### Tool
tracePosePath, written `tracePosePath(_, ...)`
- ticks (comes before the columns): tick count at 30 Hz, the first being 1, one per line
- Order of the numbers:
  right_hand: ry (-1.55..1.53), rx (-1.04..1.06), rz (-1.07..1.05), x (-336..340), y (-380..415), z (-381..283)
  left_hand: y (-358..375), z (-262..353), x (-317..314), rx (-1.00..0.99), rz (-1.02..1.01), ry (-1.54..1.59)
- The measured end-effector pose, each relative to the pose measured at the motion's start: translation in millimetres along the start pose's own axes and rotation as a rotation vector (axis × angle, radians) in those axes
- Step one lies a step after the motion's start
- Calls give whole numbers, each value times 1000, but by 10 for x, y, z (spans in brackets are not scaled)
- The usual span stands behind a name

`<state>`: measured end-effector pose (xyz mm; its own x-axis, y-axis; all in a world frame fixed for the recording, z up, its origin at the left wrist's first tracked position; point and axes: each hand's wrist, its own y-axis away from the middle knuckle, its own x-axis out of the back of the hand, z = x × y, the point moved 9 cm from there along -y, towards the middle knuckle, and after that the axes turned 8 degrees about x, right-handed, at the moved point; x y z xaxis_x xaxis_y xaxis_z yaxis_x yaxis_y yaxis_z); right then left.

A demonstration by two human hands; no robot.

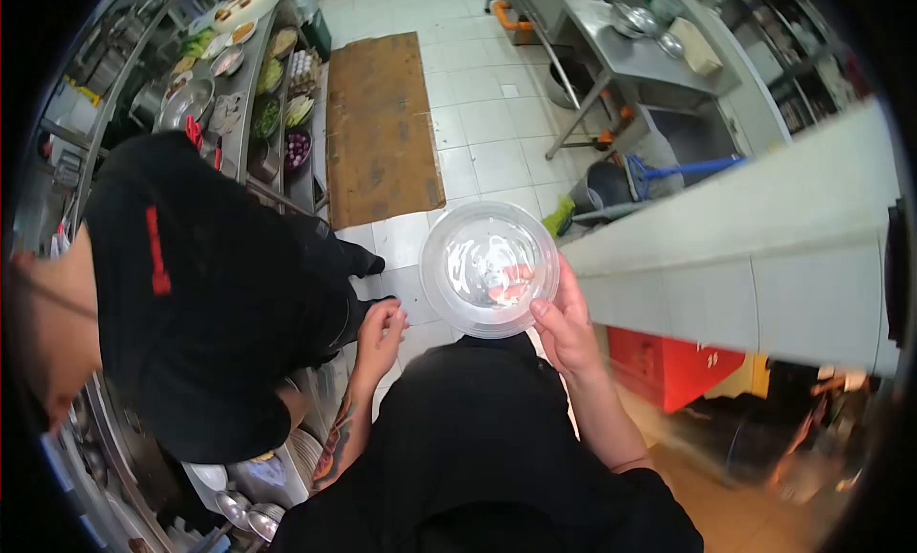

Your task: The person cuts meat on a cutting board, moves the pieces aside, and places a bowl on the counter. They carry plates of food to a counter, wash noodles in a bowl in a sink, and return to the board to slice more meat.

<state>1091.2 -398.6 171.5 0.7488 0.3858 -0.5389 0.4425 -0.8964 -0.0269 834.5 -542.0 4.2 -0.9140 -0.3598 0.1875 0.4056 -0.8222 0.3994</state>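
My right hand grips the right rim of a clear round plastic container, thumb on the near side and fingers showing through the plastic. The floor tiles can be seen through it, and nothing shows inside. My left hand hangs to the left of the container, apart from it, with loosely bent fingers and nothing in it. Close to that hand are the dark trousers of a co-worker in a black shirt, who stands on my left.
A flattened cardboard sheet lies on the tiled floor ahead. Shelves at left hold bowls, vegetables and an egg tray. A steel table stands at upper right, beyond a white tiled ledge. A red box sits below that ledge.
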Motion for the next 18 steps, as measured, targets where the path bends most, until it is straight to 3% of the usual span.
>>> tracePosePath(3,1,-38,-184,-302,-865,-344,-220,-1226,303,185,196,-57)
tracePosePath(5,5,-134,-239,-558,-1325,-539,0,-2002,446,551,343,106)
tracePosePath(6,3,-133,-312,-713,-1585,-647,163,-2250,474,611,442,193)
tracePosePath(7,1,-131,-387,-898,-1823,-735,317,-2443,468,668,541,284)
tracePosePath(8,122,-127,-271,-968,-2080,-768,421,-2414,405,727,574,323)
tracePosePath(9,126,-150,-310,-1120,-2295,-873,527,-2378,344,784,606,362)
tracePosePath(11,5,-237,-458,-1491,-2691,-987,671,-3416,-27,940,674,490)
tracePosePath(14,-7,-203,-595,-1867,-3310,-829,479,-3434,-484,1061,641,576)
tracePosePath(18,-30,-123,-755,-2426,-4053,-741,-393,-2939,-486,1028,600,606)
